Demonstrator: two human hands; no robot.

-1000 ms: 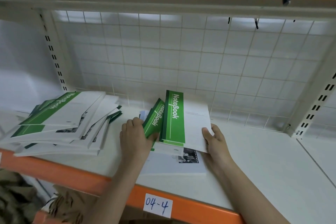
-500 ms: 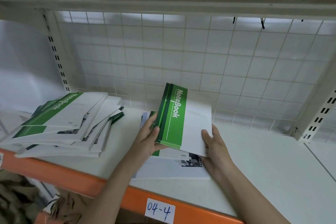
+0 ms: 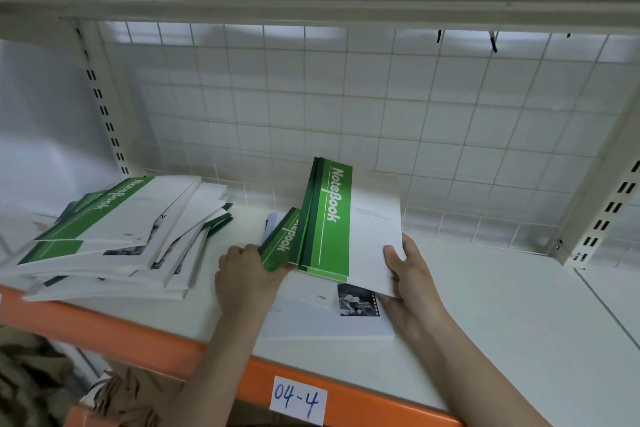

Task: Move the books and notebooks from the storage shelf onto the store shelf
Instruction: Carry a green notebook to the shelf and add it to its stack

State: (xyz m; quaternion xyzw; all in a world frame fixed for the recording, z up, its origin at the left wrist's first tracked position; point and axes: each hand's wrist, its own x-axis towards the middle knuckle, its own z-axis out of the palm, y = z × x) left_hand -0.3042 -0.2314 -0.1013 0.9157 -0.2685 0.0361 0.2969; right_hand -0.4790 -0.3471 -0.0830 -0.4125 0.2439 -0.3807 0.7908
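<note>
White shelf (image 3: 502,315) with orange front edge (label "04-4" (image 3: 298,404)). Left: messy pile of notebooks (image 3: 114,236), count unclear. Centre: tilted green-and-white notebooks (image 3: 343,222) above a flat one (image 3: 325,315). Left hand (image 3: 247,279) grips a smaller green notebook (image 3: 282,241); right hand (image 3: 410,274) pinches the tilted notebooks' corner.

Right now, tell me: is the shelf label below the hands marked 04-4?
Yes, the white label on the orange shelf edge reads 04-4 in blue handwriting.

White shelf (image 3: 485,305) bears a splayed notebook pile (image 3: 114,236) and flat notebook (image 3: 329,319).
</note>
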